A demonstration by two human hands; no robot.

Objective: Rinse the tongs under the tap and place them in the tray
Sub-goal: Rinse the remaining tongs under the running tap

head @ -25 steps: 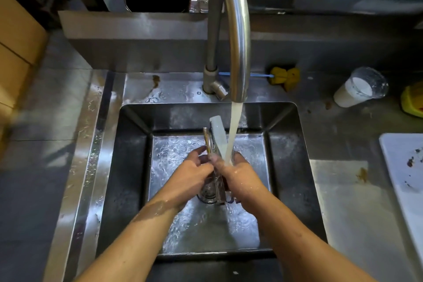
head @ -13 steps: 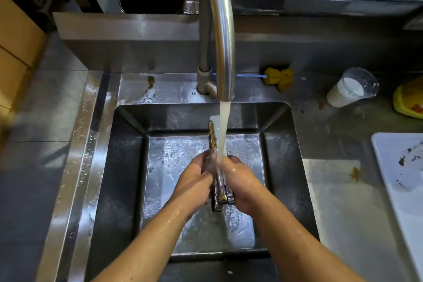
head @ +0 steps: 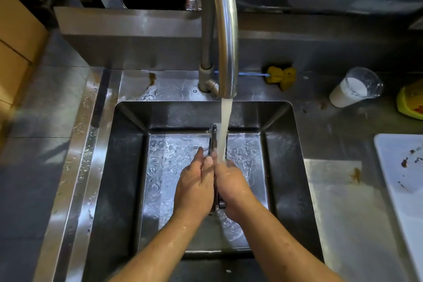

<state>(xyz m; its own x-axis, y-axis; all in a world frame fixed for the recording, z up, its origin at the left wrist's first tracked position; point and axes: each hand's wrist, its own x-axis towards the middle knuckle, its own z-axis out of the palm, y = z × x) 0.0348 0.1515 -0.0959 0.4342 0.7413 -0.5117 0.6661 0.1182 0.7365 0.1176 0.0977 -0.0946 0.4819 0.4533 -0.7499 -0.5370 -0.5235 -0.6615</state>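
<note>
From the head view, your left hand [head: 194, 186] and right hand [head: 231, 186] both clasp the slim metal tongs [head: 214, 138], pressed between your palms over the steel sink [head: 128, 167]. The curved steel tap [head: 225, 30] pours onto your right knuckles; shift the tongs' tip into the stream. The white plastic tray [head: 398, 181] waits on the tabletop, right.

Bare forearms — wet, no sleeves; left hand [head: 194, 186] ringless.
</note>
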